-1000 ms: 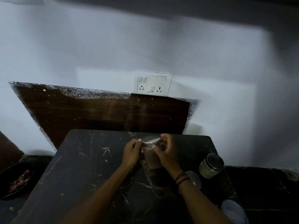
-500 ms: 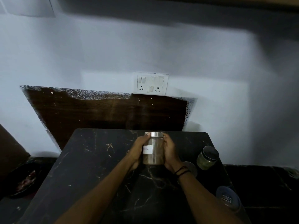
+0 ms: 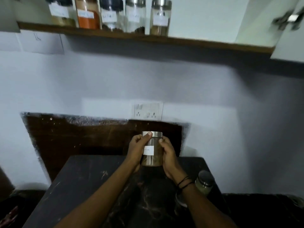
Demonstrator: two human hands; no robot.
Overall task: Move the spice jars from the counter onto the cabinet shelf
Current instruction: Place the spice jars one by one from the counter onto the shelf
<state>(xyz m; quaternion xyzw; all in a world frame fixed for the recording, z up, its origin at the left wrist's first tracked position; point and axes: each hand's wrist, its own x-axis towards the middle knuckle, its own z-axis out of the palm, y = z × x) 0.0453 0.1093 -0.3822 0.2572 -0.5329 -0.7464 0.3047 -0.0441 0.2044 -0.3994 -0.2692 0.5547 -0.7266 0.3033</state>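
A glass spice jar (image 3: 153, 152) with a steel lid and a white label is held upright above the dark marble counter (image 3: 85, 181). My left hand (image 3: 137, 148) grips its left side with the thumb on the lid. My right hand (image 3: 167, 153) grips its right side. High up, the wooden cabinet shelf (image 3: 189, 41) carries several labelled jars (image 3: 160, 17) in a row at its left and middle. A second steel-lidded jar (image 3: 204, 182) with pale contents stands on the counter at the right edge.
A white cabinet door (image 3: 289, 28) hangs open at the top right. A switch and socket plate (image 3: 148, 111) is on the wall above a dark wooden backboard (image 3: 79, 137). A round lid or dish (image 3: 180, 199) shows partly behind my right wrist.
Both hands have lifted the jar off the counter, upright now. The view has tilted upward, bringing the shelf with its jars into sight.
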